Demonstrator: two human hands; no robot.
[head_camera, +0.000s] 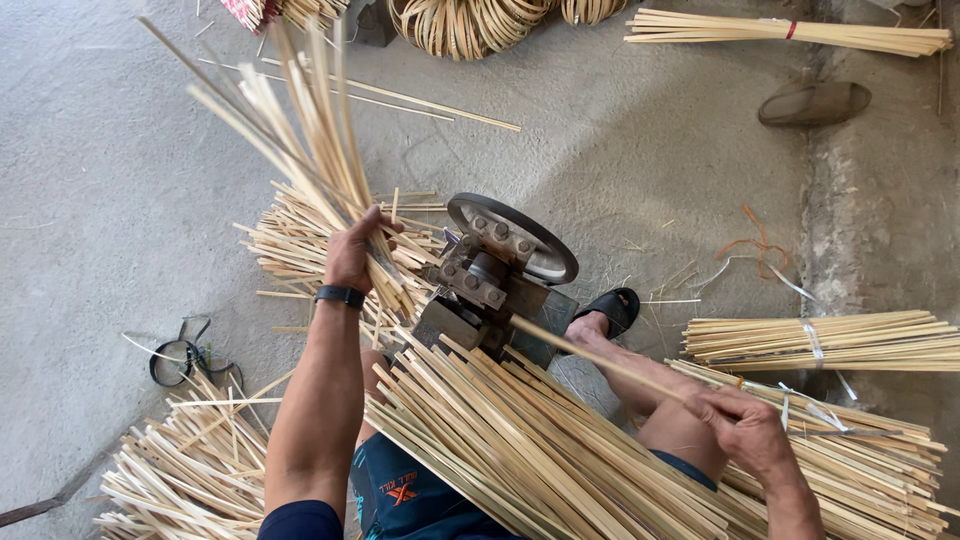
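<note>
A: Feeding one bamboo strip (600, 360) into the small splitting machine (495, 285) — right hand (745, 430) pinches its near end, fingers closed on it, strip angled up-left into the block below the flywheel (515, 235)

B: Left hand (350, 255)?

A: Clenched round a fanned bunch of strips (300, 130) on the far side of the machine, tips splaying up-left. I'd keep the single strip straight in line with the inlet and low, otherwise it likely bows or jams

B: Obstructions?

A: Loose stock (520, 450) lies across the lap, right under the feed line, touching the machine base. Foot in a black sandal (615, 310) sits just beside the machine. Cut pile (320, 245) behind the left wrist crowds the outlet

B: Rest of floor?

A: Tied bundles (820, 340) right, another bundle (790, 32) top, coiled hoops (465, 25) top centre, short offcuts (185, 460) lower left, dark shoe (815, 102) well apart on the concrete
</note>
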